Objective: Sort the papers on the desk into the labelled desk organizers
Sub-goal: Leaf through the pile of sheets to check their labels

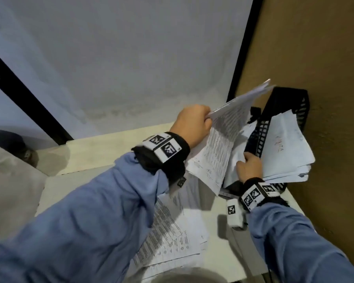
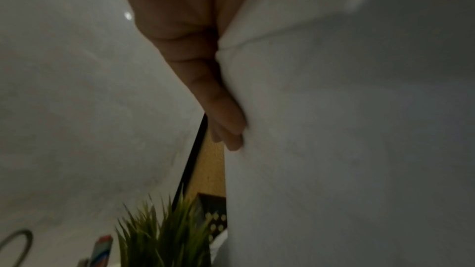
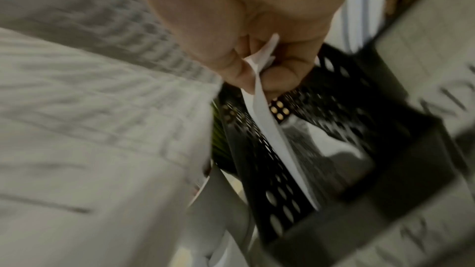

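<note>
The sheaf of white printed paper sheets [image 1: 223, 139] hangs over the far right corner of the white desk [image 1: 102, 172], its long axis running from low near the person up and away toward the black perforated plastic desk organizer [image 1: 282, 111] just to its right. The left hand [image 1: 194, 124] clamps the sheaf's upper left edge, fingers curled round the paper. The right hand [image 1: 250, 167], the nearer of the two to the organizer, pinches a thin white sheet [image 3: 272, 129] between thumb and fingers, right at the organizer's latticed wall. A stack of white sheets with handwriting [image 1: 286, 148] already lies in the organizer's right compartment. More printed pages [image 1: 172, 231] lie flat on the desk, still unsorted. The next move probably carries the sheaf rightward into a slot.
</note>
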`<state>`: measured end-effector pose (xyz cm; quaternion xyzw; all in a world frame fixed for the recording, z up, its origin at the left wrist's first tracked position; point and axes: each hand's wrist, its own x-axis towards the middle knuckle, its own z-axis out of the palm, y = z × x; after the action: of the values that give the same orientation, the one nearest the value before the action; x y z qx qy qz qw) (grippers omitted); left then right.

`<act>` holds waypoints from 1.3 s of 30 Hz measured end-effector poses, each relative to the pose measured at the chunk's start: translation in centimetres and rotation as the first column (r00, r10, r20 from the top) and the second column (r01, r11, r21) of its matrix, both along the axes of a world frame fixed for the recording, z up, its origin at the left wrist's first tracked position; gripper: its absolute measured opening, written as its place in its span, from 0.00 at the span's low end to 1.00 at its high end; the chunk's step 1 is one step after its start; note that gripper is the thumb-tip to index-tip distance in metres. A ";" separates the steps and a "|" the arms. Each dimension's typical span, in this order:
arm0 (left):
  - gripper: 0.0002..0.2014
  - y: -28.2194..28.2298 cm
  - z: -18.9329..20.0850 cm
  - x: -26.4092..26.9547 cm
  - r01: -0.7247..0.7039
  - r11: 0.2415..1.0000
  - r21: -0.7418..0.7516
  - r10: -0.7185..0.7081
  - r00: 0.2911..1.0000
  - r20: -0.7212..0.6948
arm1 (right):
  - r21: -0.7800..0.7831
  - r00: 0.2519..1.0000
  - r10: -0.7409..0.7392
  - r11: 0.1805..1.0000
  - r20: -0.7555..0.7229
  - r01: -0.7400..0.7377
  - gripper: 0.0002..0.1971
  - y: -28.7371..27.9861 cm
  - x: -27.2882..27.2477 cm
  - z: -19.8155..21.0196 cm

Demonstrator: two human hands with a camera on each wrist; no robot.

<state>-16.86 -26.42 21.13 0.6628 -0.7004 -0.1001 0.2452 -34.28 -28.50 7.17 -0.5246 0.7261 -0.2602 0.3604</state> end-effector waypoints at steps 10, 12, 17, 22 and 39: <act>0.11 -5.4 -4.5 -5.6 -0.045 0.975 0.219 0.073 0.990 -0.122 | -0.287 0.984 0.031 0.955 -0.177 -0.081 0.23 -0.5 -2.8 5.9; 0.10 -5.7 -5.9 -6.7 -0.050 0.972 0.229 0.091 0.982 -0.169 | -0.330 0.976 0.041 0.938 -0.214 -0.112 0.22 -0.6 -2.5 6.1; 0.16 -4.4 -10.3 -8.4 0.009 0.878 0.478 0.123 0.962 -0.243 | -0.219 0.927 0.189 0.938 -0.324 -0.267 0.24 0.6 -1.4 4.0; 0.09 -3.6 -10.9 -8.4 -0.048 0.933 0.357 0.150 0.953 -0.263 | -0.168 0.899 0.272 0.924 -0.344 -0.344 0.27 1.4 -0.4 2.2; 0.19 0.4 -11.1 -4.1 -0.006 0.938 0.346 0.220 0.782 -0.583 | -0.117 0.920 0.214 0.957 -0.329 -0.265 0.26 0.9 1.8 2.5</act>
<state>-20.97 -26.05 9.98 0.6666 -0.5145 -0.4086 0.3521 -32.46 -27.58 9.63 -0.6713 0.6811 -0.1844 0.2268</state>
